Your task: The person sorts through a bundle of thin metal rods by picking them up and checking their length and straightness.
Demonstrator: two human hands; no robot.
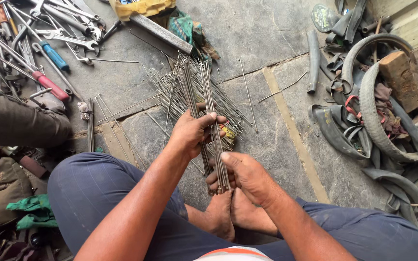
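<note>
Both hands clench 1 bundle of spokes [214, 140], left hand [189, 133] above right hand [240, 174], over loose spokes [170, 92] on the floor [267, 38]

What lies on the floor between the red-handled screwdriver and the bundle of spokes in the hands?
In the head view, loose spokes lie on the stone floor between the red-handled screwdriver and the bundle of spokes.

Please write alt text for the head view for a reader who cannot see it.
Both hands, left hand and right hand, grip a bundle of thin metal spokes above a stone floor. Wrenches lie at upper left, old tyres at right.
</note>
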